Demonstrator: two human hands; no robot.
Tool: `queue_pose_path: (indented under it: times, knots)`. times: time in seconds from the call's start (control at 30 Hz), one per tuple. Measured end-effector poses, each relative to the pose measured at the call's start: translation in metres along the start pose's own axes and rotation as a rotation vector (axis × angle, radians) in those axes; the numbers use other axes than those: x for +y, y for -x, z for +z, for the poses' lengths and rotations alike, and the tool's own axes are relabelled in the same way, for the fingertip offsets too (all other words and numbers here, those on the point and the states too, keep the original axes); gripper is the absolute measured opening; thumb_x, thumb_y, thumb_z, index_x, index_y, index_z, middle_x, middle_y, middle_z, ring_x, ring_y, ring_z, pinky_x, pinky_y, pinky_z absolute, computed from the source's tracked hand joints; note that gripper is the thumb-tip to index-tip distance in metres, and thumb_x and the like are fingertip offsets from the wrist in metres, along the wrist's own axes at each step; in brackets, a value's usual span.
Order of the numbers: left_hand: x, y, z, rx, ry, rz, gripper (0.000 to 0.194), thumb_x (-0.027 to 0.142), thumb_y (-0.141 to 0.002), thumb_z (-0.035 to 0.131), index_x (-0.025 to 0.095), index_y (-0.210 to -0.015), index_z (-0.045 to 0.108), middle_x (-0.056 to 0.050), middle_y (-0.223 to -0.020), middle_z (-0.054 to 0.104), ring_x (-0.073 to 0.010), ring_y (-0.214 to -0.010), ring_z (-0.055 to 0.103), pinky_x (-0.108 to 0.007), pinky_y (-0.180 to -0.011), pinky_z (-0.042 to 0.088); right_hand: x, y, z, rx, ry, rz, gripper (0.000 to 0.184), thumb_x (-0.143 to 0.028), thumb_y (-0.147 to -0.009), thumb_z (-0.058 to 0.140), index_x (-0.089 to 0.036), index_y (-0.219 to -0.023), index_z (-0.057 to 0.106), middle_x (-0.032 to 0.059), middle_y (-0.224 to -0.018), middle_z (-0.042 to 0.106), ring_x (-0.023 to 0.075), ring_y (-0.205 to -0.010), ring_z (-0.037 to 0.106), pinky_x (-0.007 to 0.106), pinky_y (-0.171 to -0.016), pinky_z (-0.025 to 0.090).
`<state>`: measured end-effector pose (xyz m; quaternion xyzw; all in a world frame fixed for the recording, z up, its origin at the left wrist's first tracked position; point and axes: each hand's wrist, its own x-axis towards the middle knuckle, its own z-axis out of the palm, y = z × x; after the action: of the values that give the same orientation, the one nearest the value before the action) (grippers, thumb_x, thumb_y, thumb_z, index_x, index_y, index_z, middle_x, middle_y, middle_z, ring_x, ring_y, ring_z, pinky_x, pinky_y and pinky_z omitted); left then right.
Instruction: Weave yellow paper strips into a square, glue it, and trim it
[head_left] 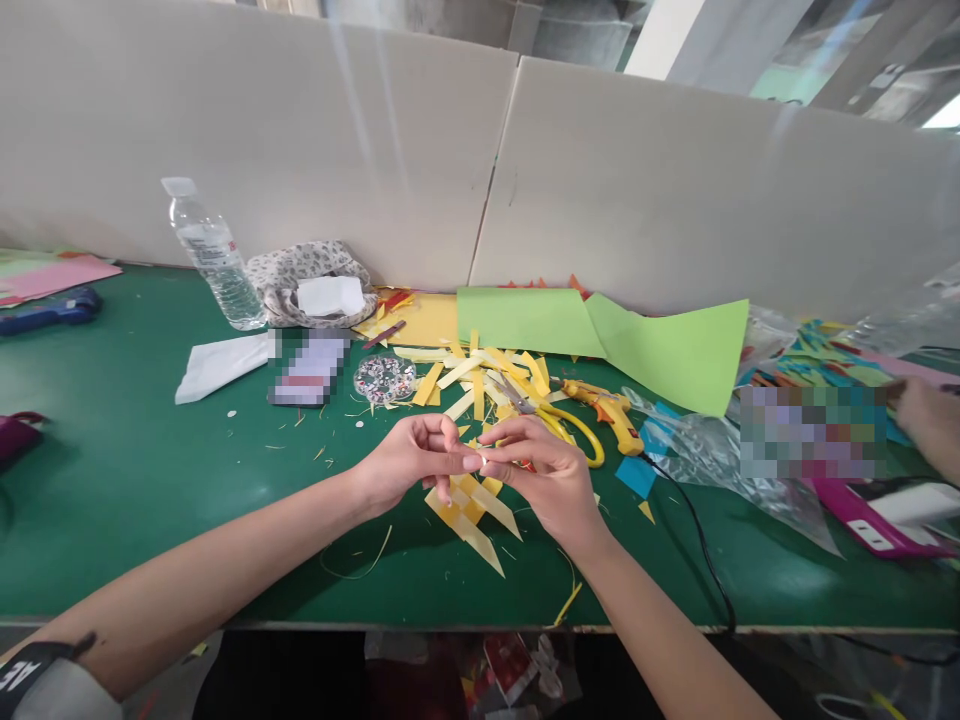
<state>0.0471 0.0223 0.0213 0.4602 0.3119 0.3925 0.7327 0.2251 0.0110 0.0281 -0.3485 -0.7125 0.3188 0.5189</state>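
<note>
Left hand and right hand pinch some tiny white bit between them. Yellow woven piece is right under them, middle looks woven already, strip ends still sticking out

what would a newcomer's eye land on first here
Probably the large lime-green paper sheet at the back of the dark green table, right of centre. Next, the bare left hand and bare right hand, close together near the front, above interlaced yellow paper strips. Beyond the right hand, rightward, lies a yellow glue gun.
</note>
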Motion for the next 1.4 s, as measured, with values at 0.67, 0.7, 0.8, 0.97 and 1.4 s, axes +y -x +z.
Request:
queue_pose_path:
  times: [0.67,0.7,0.8,0.97,1.4]
  knots:
    - [0.0003,-0.0004,0.0003,-0.027,-0.048,0.024,0.035,0.025,-0.065,0.075,0.015,-0.064,0.041,0.003,-0.061,0.062,-0.0065,-0.04,0.058,-0.014,-0.035,0.023,-0.0036,-0.0028,-0.0028,-0.023,0.122,-0.112,0.012,-0.022,-0.071,0.072,-0.033,-0.075,0.072,-0.0001,-0.078,0.067,0.0162,-0.074,0.061,0.033,-0.065,0.051]
    - [0.0005,-0.0006,0.0005,-0.026,-0.062,0.031,0.035,0.025,-0.065,0.075,0.015,-0.065,0.041,0.003,-0.063,0.063,-0.0064,-0.04,0.058,-0.014,-0.036,0.024,-0.0042,-0.0032,-0.0033,-0.023,0.143,-0.124,0.012,-0.022,-0.07,0.072,-0.033,-0.075,0.072,-0.0003,-0.077,0.067,0.0162,-0.073,0.061,0.033,-0.065,0.051]
    - [0.0013,-0.002,0.0014,0.001,-0.117,0.077,0.035,0.022,-0.062,0.076,0.016,-0.068,0.042,0.0,-0.076,0.066,-0.0056,-0.045,0.057,-0.015,-0.039,0.032,-0.0037,-0.0042,-0.0055,-0.03,0.245,-0.183,0.015,-0.018,-0.072,0.07,-0.032,-0.078,0.073,-0.0001,-0.077,0.067,0.0165,-0.073,0.06,0.034,-0.066,0.05]
    - [0.0002,-0.0058,0.0003,0.072,-0.227,0.101,0.033,0.021,-0.061,0.076,0.016,-0.072,0.045,0.0,-0.077,0.064,-0.0048,-0.05,0.053,-0.017,-0.046,0.044,0.0024,-0.0043,-0.0079,-0.068,0.372,-0.289,0.019,-0.015,-0.074,0.067,-0.029,-0.085,0.072,0.0015,-0.076,0.07,0.0174,-0.071,0.06,0.034,-0.064,0.05]
    - [-0.0052,-0.0069,-0.0039,-0.05,-0.247,0.063,0.033,0.019,-0.072,0.065,0.02,-0.075,0.032,0.002,-0.08,0.063,-0.0019,-0.041,0.047,-0.017,-0.038,0.039,0.0037,-0.0023,-0.0078,-0.162,0.498,-0.403,0.012,-0.015,-0.079,0.062,-0.021,-0.083,0.071,0.0018,-0.074,0.071,0.016,-0.067,0.057,0.032,-0.062,0.049]
